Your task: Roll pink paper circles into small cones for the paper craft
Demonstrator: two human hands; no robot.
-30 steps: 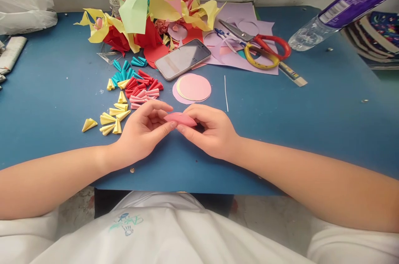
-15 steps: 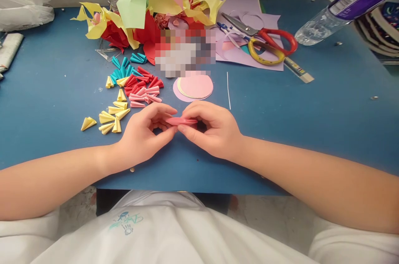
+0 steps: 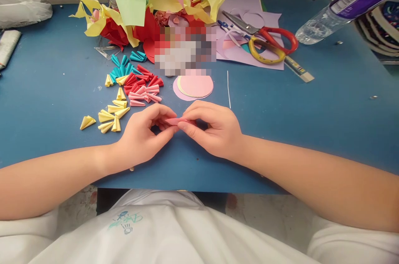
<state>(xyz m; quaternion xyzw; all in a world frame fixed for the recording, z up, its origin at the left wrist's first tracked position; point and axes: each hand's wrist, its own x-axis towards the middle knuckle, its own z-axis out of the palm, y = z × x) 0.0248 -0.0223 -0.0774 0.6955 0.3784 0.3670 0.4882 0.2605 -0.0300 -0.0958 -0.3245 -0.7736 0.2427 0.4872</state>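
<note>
A small piece of pink paper [image 3: 173, 122], curled into a narrow roll, is pinched between my hands above the table's near part. My left hand [image 3: 148, 132] grips its left end, with the fingers curled behind it. My right hand [image 3: 215, 130] holds the other end between thumb and forefinger and partly hides it. Left of my hands lie little rolled paper cones: yellow cones [image 3: 106, 116], pink cones [image 3: 146, 94], red cones [image 3: 134, 85] and teal cones [image 3: 121, 68]. Just beyond my hands rests a stack of paper circles [image 3: 196, 86], pink on top.
Scissors [image 3: 266, 50] with red and yellow handles lie on lilac paper [image 3: 271, 27]. Crumpled paper scraps [image 3: 134, 2] heap at the back. A purple-labelled bottle [image 3: 321, 27] stands right, a plastic bag [image 3: 23, 2] left. A thin white strip [image 3: 228, 89] lies on the blue table [image 3: 296, 122].
The right end of the pink paper has gone further under my right fingers, as if turned or rolled slightly. Both hands stay in nearly the same place.
</note>
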